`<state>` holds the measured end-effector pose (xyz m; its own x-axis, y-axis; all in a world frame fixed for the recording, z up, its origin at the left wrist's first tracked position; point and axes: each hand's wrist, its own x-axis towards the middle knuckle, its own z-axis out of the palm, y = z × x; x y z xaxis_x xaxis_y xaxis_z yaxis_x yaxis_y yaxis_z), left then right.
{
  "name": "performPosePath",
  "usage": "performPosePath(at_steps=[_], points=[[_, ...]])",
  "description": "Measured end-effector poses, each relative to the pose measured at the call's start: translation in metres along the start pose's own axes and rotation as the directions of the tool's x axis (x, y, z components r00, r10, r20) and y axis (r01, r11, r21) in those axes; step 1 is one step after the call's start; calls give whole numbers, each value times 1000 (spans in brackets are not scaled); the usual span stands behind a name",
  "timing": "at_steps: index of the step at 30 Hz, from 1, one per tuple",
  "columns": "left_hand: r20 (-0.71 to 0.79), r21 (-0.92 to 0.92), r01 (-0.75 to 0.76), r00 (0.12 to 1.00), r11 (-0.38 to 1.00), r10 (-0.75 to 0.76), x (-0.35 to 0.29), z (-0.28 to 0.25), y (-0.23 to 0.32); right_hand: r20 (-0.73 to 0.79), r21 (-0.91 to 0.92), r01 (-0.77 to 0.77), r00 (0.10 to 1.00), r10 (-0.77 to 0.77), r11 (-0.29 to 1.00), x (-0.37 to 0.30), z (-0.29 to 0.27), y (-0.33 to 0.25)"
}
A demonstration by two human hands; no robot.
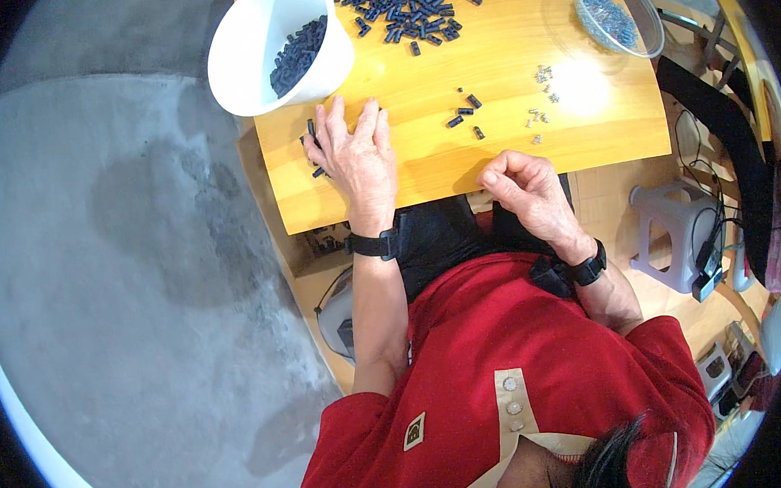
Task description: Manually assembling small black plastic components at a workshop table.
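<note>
My left hand point(358, 156) rests palm down near the table's left edge with its fingers spread. A few small black cylindrical pieces point(318, 171) lie beside and partly under its fingers. My right hand point(530, 191) is at the front edge, thumb and curled fingers pressed together; whatever they may hold is hidden. Ahead of it, several loose black pieces point(466, 111) lie on the wood. Small silvery metal parts point(536, 117) are scattered to their right.
A white bucket point(229, 61) of black pieces tilts at the table's far left. Beside it spreads a big pile of black pieces point(407, 6). A clear round tub point(653, 36) of small metal parts stands far right on the yellow wooden table point(440, 174). A white stool point(676, 226) is right.
</note>
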<state>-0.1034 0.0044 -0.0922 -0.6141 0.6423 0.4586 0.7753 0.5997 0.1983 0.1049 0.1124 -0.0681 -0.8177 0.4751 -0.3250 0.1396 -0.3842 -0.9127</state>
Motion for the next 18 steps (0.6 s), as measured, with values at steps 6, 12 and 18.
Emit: performPosePath(at_steps=[6, 12, 18], points=[[-36, -37, 107, 993, 994, -108, -2, -4, -11, 4, -26, 31, 1000, -31, 999, -1, 2, 1], [-137, 16, 31, 990, 999, -29, 0, -3, -13, 4, -1, 36, 999, -36, 999, -3, 1, 7], [-170, -82, -55, 985, 995, 41, -6, -20, 13, -20, -10, 56, 998, -56, 998, -8, -3, 5]])
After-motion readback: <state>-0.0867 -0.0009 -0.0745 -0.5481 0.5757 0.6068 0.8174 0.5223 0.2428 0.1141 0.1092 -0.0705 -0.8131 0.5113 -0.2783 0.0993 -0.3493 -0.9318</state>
